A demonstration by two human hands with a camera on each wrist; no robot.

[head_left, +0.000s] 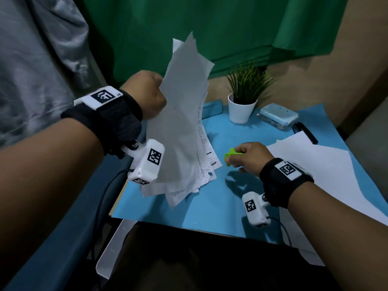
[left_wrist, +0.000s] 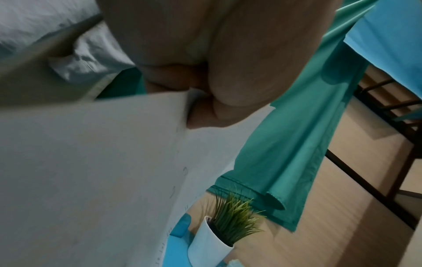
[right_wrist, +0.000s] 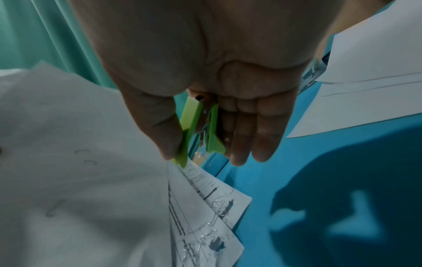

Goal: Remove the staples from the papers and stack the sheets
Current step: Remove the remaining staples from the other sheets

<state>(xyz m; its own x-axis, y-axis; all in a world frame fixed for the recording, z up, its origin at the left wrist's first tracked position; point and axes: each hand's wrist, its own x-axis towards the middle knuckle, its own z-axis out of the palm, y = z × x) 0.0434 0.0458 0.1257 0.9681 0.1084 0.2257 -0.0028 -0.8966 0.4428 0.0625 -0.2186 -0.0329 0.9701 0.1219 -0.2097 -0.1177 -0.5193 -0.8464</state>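
My left hand (head_left: 150, 92) grips a bundle of white printed sheets (head_left: 184, 122) at one edge and holds it raised and tilted above the blue table cover (head_left: 210, 202); the loose ends fan out downward. The left wrist view shows the curled fingers (left_wrist: 173, 75) clamped on the paper's edge (left_wrist: 91, 162). My right hand (head_left: 249, 156) pinches a green staple remover (head_left: 231, 156) between thumb and fingers, just right of the bundle, above the cover. Its two green arms (right_wrist: 196, 130) show in the right wrist view, close to the printed sheets (right_wrist: 205, 207).
Loose white sheets (head_left: 319, 171) lie on the right side of the cover. A potted plant in a white pot (head_left: 241, 108), a clear plastic box (head_left: 279, 117) and a black stapler-like object (head_left: 305, 132) sit at the back. A green curtain (head_left: 189, 28) hangs behind.
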